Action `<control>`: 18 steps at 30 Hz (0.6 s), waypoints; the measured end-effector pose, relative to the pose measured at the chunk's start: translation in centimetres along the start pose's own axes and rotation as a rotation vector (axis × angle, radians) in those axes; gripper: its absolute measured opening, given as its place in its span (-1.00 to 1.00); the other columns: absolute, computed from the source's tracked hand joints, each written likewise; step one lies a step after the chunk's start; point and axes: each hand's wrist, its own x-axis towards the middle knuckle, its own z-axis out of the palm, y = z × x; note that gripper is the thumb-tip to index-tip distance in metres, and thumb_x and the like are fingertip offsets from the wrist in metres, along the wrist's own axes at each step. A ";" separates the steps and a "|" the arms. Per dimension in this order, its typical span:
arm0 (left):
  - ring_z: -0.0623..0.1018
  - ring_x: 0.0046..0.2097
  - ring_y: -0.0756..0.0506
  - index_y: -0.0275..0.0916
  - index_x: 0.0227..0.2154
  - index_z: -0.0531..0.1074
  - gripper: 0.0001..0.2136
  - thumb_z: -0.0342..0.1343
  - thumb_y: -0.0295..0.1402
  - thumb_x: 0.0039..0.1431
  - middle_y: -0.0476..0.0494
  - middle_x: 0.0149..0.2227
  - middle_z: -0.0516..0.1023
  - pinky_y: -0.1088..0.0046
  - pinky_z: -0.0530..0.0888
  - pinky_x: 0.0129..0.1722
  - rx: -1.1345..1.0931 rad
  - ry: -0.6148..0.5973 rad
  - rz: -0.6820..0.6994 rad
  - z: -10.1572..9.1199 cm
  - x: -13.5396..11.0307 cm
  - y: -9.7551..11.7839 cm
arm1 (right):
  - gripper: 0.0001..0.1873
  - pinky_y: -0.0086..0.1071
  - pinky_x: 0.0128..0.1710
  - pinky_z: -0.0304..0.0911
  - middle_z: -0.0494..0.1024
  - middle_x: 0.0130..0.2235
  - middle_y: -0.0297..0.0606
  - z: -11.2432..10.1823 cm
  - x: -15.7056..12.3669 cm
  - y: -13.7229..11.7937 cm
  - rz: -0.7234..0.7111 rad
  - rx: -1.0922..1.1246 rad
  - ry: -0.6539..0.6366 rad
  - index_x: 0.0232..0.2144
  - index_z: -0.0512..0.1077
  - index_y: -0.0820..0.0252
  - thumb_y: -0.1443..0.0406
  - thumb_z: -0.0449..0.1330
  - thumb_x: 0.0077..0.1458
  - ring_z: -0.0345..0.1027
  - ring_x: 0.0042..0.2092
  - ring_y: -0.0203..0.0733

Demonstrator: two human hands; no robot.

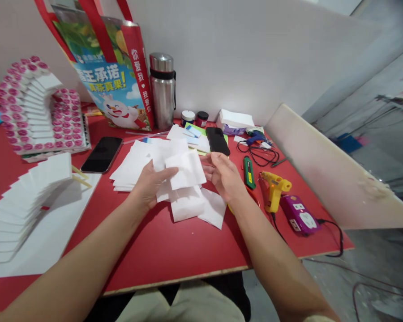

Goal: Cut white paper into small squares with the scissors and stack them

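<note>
My left hand grips a white folded paper sheet by its left edge, thumb on top, just above the red table. Beside it, my right hand touches the sheet's right edge, with its fingers curled loosely at that edge. Under both hands lies a loose pile of white paper squares, and more white sheets spread behind it.
Left: a fanned stack of white cards and stacked pink-dotted pieces. Two black phones, a steel flask, a printed bag. Right: green cutter, yellow glue gun, purple power socket, cables.
</note>
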 end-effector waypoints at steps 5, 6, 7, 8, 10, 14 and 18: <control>0.67 -0.05 -0.31 -0.29 0.16 0.43 -0.33 0.44 -0.45 -0.08 -0.33 0.01 0.65 0.14 0.63 -0.06 -0.035 0.021 0.138 0.2 -0.1 -0.2 | -0.50 -0.35 -0.29 0.46 0.60 -0.15 -0.22 0.4 -0.3 0.1 0.065 -0.105 -0.116 -0.14 0.54 0.13 -0.02 0.45 -0.05 0.48 -0.23 -0.21; 0.68 -0.06 -0.31 -0.29 0.16 0.44 -0.34 0.44 -0.45 -0.07 -0.33 0.01 0.65 0.13 0.63 -0.06 -0.053 -0.005 0.124 0.3 -0.2 -0.1 | -0.56 -0.36 -0.30 0.45 0.59 -0.21 -0.26 0.5 -0.4 0.2 0.061 -0.124 -0.117 -0.19 0.56 0.14 0.03 0.47 -0.06 0.47 -0.26 -0.23; 0.68 -0.07 -0.31 -0.29 0.15 0.44 -0.35 0.44 -0.46 -0.07 -0.33 0.00 0.66 0.12 0.64 -0.07 -0.071 -0.029 0.110 0.4 -0.3 -0.1 | -0.63 -0.36 -0.31 0.45 0.58 -0.26 -0.29 0.5 -0.4 0.4 0.057 -0.139 -0.110 -0.26 0.58 0.14 0.07 0.48 -0.06 0.45 -0.29 -0.25; 0.68 -0.09 -0.31 -0.28 0.15 0.45 -0.36 0.44 -0.46 -0.06 -0.33 -0.01 0.66 0.11 0.64 -0.08 -0.085 -0.050 0.095 0.4 -0.3 -0.1 | -0.68 -0.36 -0.30 0.45 0.57 -0.31 -0.32 0.4 -0.4 0.5 0.049 -0.148 -0.099 -0.32 0.58 0.15 0.09 0.48 -0.06 0.44 -0.32 -0.27; 0.69 -0.12 -0.31 -0.28 0.13 0.46 -0.40 0.44 -0.46 -0.03 -0.31 -0.03 0.67 0.09 0.65 -0.11 -0.114 -0.082 0.058 0.2 -0.3 0.0 | -0.75 -0.35 -0.25 0.45 0.57 -0.36 -0.35 0.2 -0.5 0.5 -0.015 -0.155 -0.077 -0.38 0.58 0.13 0.13 0.47 -0.03 0.44 -0.33 -0.29; 0.69 -0.12 -0.35 -0.36 0.05 0.51 -0.59 0.29 -0.26 0.18 -0.38 -0.08 0.67 0.05 0.64 -0.10 -0.225 -0.138 -0.199 -0.2 0.3 0.5 | -0.82 -0.38 -0.18 0.45 0.61 -0.33 -0.41 -0.5 -1.0 -0.9 -0.255 -0.126 -0.116 -0.33 0.59 0.05 0.22 0.47 -0.01 0.47 -0.32 -0.32; 0.68 -0.10 -0.36 -0.43 0.08 0.50 -0.59 0.07 -0.22 0.32 -0.40 -0.14 0.68 0.05 0.61 -0.03 -0.344 -0.230 -0.459 -0.1 0.1 1.2 | -0.86 -0.40 -0.39 0.45 0.59 -0.40 -0.38 -0.3 -2.1 -2.0 -0.263 -0.234 -0.332 -0.34 0.59 0.11 0.23 0.44 0.05 0.46 -0.41 -0.31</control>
